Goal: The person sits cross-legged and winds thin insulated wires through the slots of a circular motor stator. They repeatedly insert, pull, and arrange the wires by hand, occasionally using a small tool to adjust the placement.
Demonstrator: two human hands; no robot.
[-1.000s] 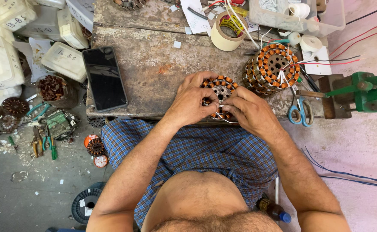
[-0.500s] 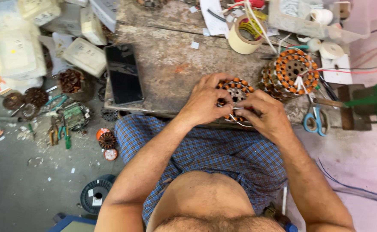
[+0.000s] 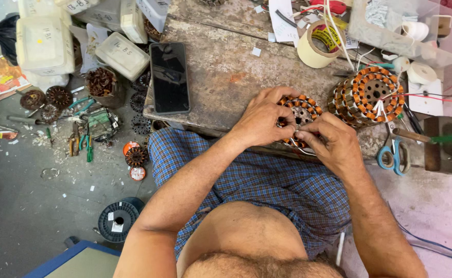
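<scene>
Person sits at a worn bench [image 3: 221, 77], looking straight down at the work. Both hands meet on one small stator [image 3: 299, 112] lying at the bench's near edge, just above the lap.

Left hand [image 3: 259, 121] is cupped over the stator's left side, fingers curled round its rim, apparently to pin it so it cannot turn. Right hand [image 3: 334, 144] comes in from the lower right, fingertips pinched together at the near rim, seemingly on a fine wire at the copper coils; the exact thing pinched is hidden by the fingers. Both hands are closed on the stator, thumbs nearly touching.

Placement at the edge likely lets the wrists drop off the bench and keeps the piece close to the body.

About it:
- Stack of stators [image 3: 366, 95] just right of the work, red and white leads trailing right.
- Tape roll [image 3: 316, 46] further back, near a clear tray [image 3: 390, 31] of small parts.
- Scissors [image 3: 395, 154] with blue handles at the right, within reach of the right hand.
- Phone [image 3: 169, 77], dark screen, lies flat left of the hands, clear of the work.
- Floor at left: pliers [image 3: 79, 141], loose cores, white tubs [image 3: 38, 46], black spool [image 3: 119, 221].

Checked cloth [image 3: 267, 180] covers the lap.
</scene>
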